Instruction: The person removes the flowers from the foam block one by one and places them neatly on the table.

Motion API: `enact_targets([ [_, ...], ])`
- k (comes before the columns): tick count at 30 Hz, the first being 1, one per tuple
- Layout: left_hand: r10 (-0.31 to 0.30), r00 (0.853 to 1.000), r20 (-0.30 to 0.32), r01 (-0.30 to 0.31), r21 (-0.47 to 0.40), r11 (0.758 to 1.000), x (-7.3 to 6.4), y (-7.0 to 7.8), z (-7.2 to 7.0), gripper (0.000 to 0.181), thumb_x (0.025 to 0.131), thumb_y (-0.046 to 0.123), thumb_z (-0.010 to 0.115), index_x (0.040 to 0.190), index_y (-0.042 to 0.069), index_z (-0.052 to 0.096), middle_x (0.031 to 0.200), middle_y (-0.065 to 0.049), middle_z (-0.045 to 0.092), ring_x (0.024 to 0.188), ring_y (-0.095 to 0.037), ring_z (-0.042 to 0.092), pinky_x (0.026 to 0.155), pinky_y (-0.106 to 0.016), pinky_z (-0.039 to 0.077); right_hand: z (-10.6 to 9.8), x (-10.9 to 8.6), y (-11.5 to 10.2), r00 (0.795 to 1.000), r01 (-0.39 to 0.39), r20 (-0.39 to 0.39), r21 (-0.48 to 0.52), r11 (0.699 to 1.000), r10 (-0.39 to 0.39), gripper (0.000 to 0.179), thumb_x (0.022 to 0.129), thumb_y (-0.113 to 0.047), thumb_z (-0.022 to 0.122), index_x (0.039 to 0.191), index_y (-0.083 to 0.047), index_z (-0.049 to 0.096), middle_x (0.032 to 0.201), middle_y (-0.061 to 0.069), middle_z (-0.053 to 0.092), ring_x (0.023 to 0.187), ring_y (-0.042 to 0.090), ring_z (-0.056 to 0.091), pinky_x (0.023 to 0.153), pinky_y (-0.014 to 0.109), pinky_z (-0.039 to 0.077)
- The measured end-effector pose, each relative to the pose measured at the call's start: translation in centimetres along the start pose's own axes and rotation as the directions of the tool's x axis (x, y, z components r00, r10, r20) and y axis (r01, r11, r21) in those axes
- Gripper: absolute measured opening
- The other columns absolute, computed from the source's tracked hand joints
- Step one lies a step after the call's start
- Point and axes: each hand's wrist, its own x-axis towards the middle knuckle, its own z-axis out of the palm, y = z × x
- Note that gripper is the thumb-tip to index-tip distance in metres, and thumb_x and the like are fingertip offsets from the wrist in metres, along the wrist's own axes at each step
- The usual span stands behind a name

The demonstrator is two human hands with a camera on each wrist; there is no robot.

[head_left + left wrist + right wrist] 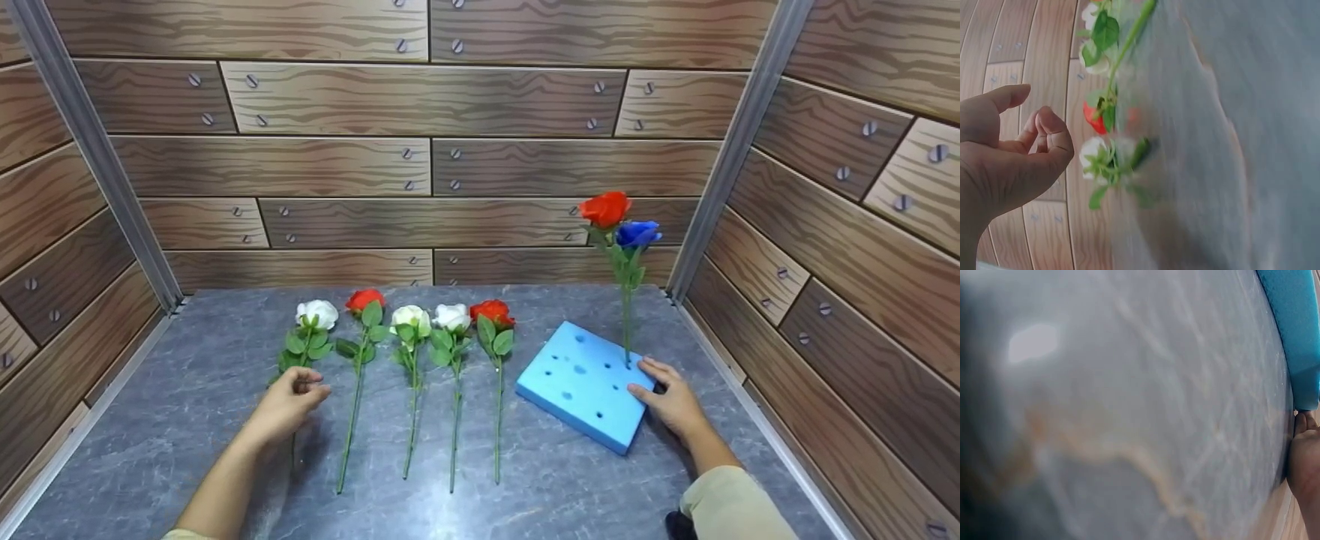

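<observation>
My left hand (289, 401) hovers over the stem of the leftmost white rose (317, 313), its fingers loosely bent. In the left wrist view a gap separates the thumb from the fingertips, with nothing held between them; that white rose (1094, 157) lies beyond. On the right, my right hand (675, 401) holds the corner of a blue foam block (581, 382) with thumb and fingers. The block has several holes. A red rose (605, 208) and a blue rose (637, 234) stand upright in it near that hand. The right wrist view shows only part of the hand beside the block (1297, 337).
Between the hands, a red rose (365, 301), a cream rose (410, 321), a white rose (451, 317) and another red rose (493, 312) lie in a row, stems toward me. Wood-patterned walls (427, 165) enclose the grey marbled table (420, 517) at the back and sides.
</observation>
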Motion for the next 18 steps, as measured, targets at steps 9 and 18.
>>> enact_targets([
  [9, 0.068, 0.998, -0.01, -0.069, -0.073, 0.995, 1.0, 2.6, 3.8, 0.037, 0.106, 0.019, 0.068, 0.135, 0.003, 0.052, 0.129, -0.017, 0.059, 0.108, -0.025, 0.064, 0.081, -0.033, 0.057, 0.3, 0.3, -0.1, 1.0, -0.002, 0.008, 0.003, 1.0, 0.001, 0.074, 0.104, -0.033, 0.076, 0.163, -0.002, 0.045, 0.176, 0.024, 0.028, 0.167, 0.046, 0.018, 0.137, 0.063, 0.017],
  [18, 0.149, 0.989, -0.005, -0.147, -0.204, 0.968, 2.5, 5.1, 9.6, 0.036, 0.104, 0.013, 0.07, 0.134, 0.004, 0.051, 0.126, -0.019, 0.06, 0.103, -0.028, 0.066, 0.081, -0.04, 0.061, 0.2, 0.1, 0.0, 1.0, 0.012, -0.004, -0.001, 1.0, -0.012, 0.073, 0.105, -0.033, 0.075, 0.163, -0.001, 0.045, 0.176, 0.026, 0.029, 0.166, 0.049, 0.019, 0.135, 0.067, 0.018],
])
